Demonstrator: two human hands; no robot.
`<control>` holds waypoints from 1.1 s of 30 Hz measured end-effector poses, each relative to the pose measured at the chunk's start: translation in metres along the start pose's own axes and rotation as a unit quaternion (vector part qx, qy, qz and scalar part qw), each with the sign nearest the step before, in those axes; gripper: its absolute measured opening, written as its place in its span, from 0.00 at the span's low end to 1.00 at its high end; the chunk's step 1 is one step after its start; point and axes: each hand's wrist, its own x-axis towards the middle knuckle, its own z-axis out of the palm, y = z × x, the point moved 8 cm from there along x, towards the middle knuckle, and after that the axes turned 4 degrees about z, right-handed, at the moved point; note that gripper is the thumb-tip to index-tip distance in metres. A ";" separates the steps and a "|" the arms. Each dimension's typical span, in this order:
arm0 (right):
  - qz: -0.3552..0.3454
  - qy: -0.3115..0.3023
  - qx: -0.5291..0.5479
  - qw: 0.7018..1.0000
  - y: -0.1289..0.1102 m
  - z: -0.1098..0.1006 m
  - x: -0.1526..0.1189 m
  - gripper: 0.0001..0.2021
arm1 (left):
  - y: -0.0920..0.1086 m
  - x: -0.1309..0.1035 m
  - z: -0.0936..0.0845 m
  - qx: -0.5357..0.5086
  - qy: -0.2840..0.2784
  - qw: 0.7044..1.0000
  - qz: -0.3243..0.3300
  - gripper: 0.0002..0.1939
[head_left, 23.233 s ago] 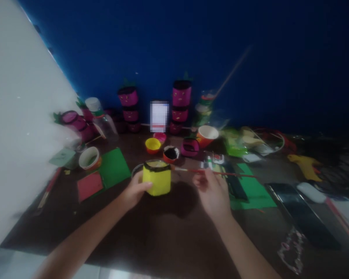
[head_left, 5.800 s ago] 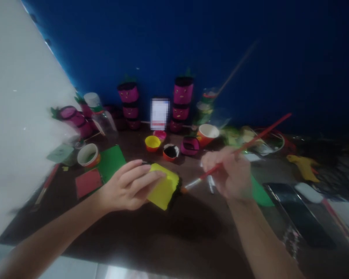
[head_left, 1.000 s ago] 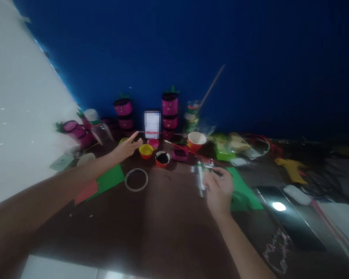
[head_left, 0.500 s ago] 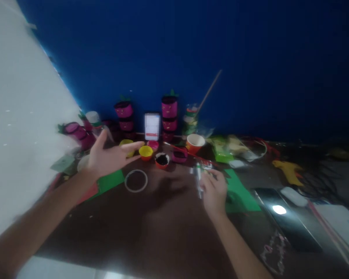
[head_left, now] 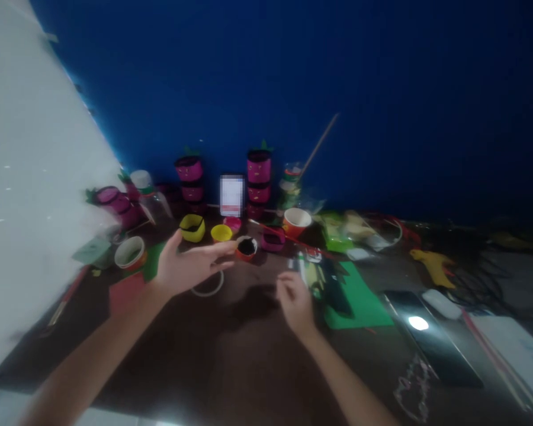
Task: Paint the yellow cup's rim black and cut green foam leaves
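My left hand is held above the table with its fingers stretched out and nothing in it. Its fingertips come close to a small red cup of dark paint, and a pale ring is partly hidden beneath it. Over the middle of the table, my right hand has its fingers curled together; whatever may be between them is hidden. Just to its right, a white tube-like marker lies by a green sheet. Yellow cups and a purple cup stand beyond the hands.
Purple stacked figures and a lit phone stand along the blue wall. A paper cup is behind the right hand, another cup at left. A yellow glue gun, a dark phone and a beaded string lie right.
My left hand has moved right and slightly down, uncovering the cup at left. My right hand has moved left, away from the white marker, and its fingers are curled.
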 end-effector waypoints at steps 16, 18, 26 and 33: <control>-0.252 -0.145 -0.242 0.925 -0.015 0.046 -0.023 0.09 | -0.037 -0.037 0.057 0.577 0.067 0.799 0.158 0.29; -0.249 -0.147 -0.261 0.921 -0.012 0.046 -0.023 0.08 | -0.036 -0.037 0.057 0.591 0.078 0.786 0.163 0.28; -0.238 -0.150 -0.265 0.922 -0.010 0.045 -0.021 0.08 | -0.031 -0.039 0.034 0.639 0.193 0.741 0.075 0.24; -0.243 -0.151 -0.235 0.929 -0.012 0.043 -0.021 0.07 | -0.037 -0.039 0.016 0.677 0.237 0.696 0.009 0.24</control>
